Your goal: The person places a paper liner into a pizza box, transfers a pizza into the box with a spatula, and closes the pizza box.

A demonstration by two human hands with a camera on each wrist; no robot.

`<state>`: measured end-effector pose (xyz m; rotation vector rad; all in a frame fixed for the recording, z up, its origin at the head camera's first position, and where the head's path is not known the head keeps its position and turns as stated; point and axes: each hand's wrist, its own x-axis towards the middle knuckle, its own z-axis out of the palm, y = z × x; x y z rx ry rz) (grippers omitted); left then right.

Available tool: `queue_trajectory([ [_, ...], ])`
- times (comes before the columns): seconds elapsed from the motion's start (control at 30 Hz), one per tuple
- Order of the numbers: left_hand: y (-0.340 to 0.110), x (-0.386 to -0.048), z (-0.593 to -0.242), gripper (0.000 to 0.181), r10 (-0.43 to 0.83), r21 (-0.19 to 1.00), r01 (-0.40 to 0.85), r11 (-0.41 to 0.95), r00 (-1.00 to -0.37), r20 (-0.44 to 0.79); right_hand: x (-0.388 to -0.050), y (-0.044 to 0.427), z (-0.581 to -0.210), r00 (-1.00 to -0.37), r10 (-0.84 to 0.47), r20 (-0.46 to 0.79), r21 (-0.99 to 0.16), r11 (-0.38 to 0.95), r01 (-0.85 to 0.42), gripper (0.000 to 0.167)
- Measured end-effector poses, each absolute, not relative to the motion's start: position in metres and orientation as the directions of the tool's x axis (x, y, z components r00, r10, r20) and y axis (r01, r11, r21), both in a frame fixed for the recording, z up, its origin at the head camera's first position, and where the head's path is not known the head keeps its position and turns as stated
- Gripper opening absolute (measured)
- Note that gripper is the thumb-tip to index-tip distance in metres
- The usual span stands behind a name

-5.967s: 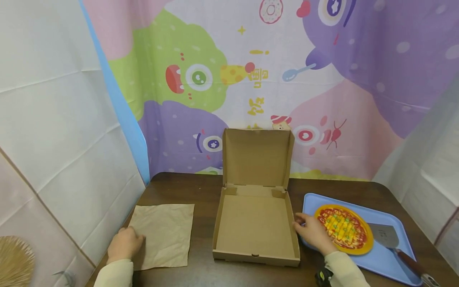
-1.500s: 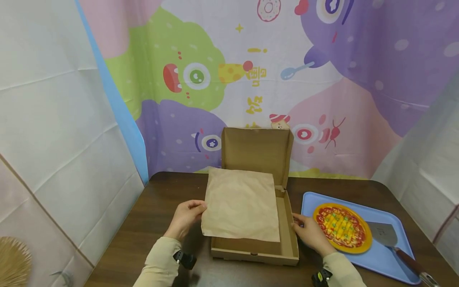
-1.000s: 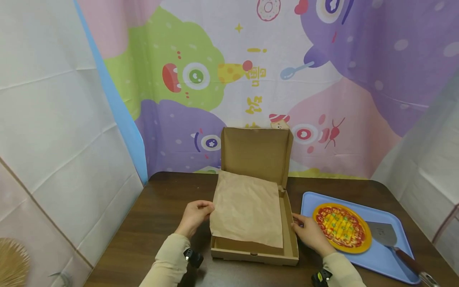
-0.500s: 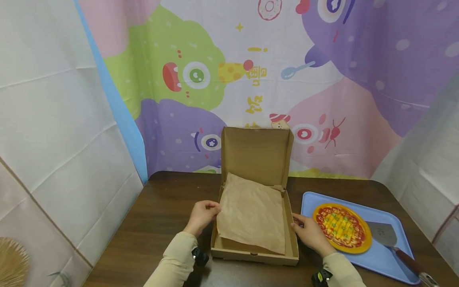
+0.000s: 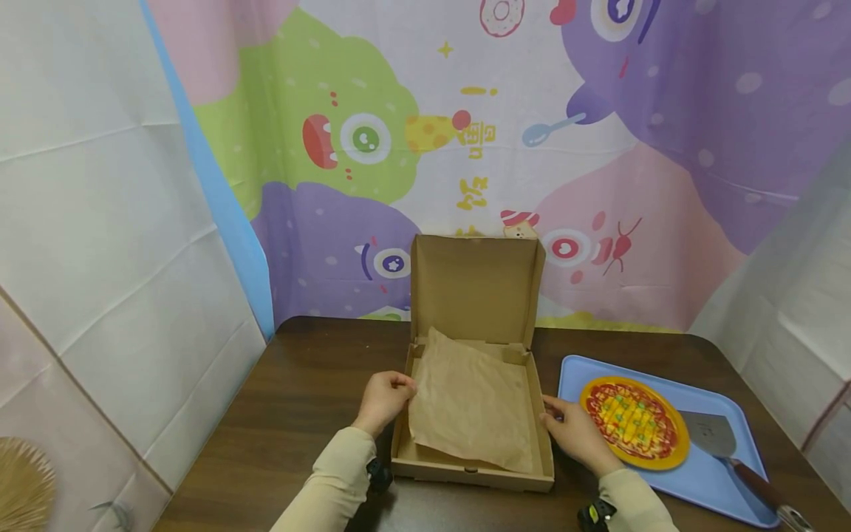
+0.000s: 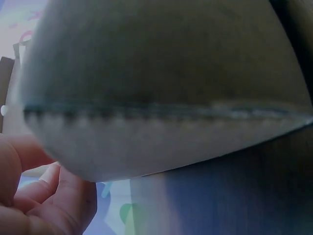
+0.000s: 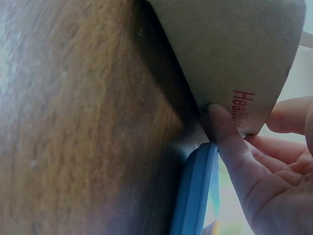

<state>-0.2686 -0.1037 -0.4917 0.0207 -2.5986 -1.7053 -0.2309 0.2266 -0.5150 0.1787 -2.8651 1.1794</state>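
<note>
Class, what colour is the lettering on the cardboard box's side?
Red; the lettering shows best in the right wrist view.

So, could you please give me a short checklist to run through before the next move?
1. Lid open: ok, it stands up at the back of the cardboard box.
2. Paper sheet squared to the walls: not ok, it lies askew.
3. Left hand off the paper: not ok, it pinches the left edge.
4. Right hand steadying the box: ok, it touches the right wall.
5. Pizza on the blue tray: ok.
6. Spatula tip under the pizza: cannot tell.
</note>
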Motion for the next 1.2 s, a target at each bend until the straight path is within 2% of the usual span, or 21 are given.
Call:
queue_trajectory([
  [0.43,-0.098,-0.264,-0.488,0.005,-0.024,0.758,0.124,0.640,-0.983,0.181,-0.230,0.225,-0.512,-0.994,-0.090,0.058,-0.707,0.699,-0.105,0.042],
  [0.7,-0.093,-0.263,-0.489,0.005,0.028,0.603,0.184,0.776,-0.966,0.259,-0.230,0.225,-0.512,-0.993,-0.092,0.068,-0.705,0.700,-0.113,0.041],
  [0.93,-0.090,-0.263,-0.493,0.010,0.079,0.490,0.237,0.839,-0.944,0.321,-0.230,0.224,-0.513,-0.993,-0.091,0.074,-0.708,0.697,-0.117,0.041],
  [1.2,-0.090,-0.259,-0.494,0.017,0.098,0.427,0.248,0.870,-0.934,0.343,-0.229,0.222,-0.512,-0.995,-0.082,0.054,-0.736,0.670,-0.095,0.042],
])
